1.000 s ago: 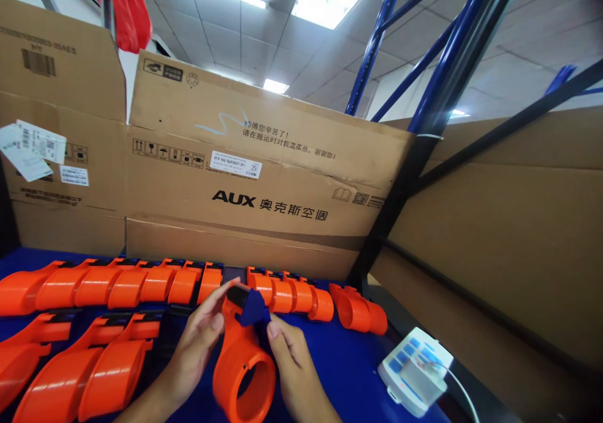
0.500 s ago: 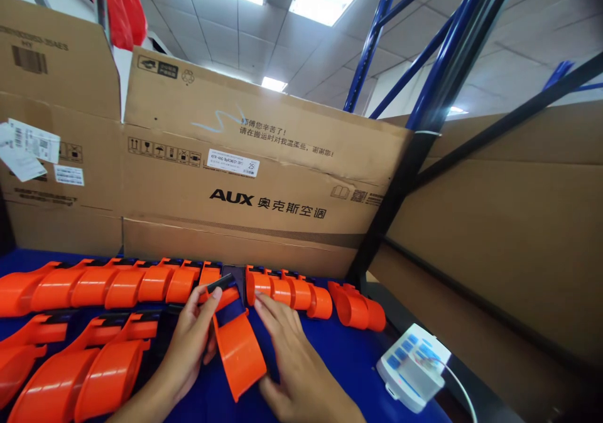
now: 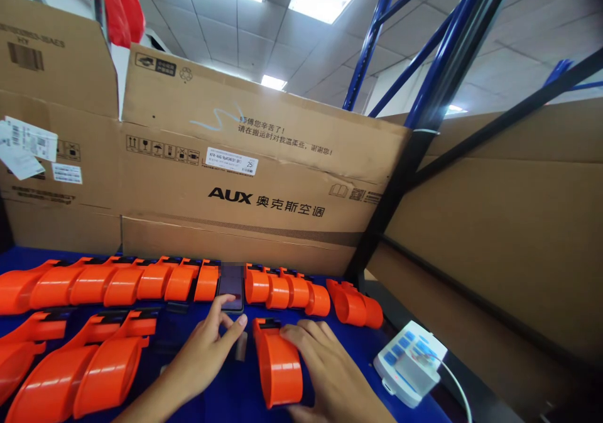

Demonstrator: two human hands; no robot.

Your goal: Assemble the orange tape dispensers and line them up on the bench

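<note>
My right hand (image 3: 325,373) is wrapped round the right side of an orange curved piece (image 3: 281,366) with a black top, low in front of me. To its left, my left hand (image 3: 207,347) has its thumb and index finger apart and holds nothing. Its index fingertip is at the lower edge of a dark phone (image 3: 230,288) lying on the blue surface. A small grey piece (image 3: 241,346) lies between my hands. More orange pieces stand in a back row (image 3: 155,281) and, at the front left, in a second group (image 3: 108,373).
A white device (image 3: 409,363) with blue buttons and a cable sits at the right. Behind the rows stands a cardboard panel (image 3: 282,171). A dark rack post (image 3: 391,203) rises at the right, beside more cardboard (image 3: 509,222).
My left hand has let go of the orange piece and opened. That piece has moved right and now stands more upright in my right hand.
</note>
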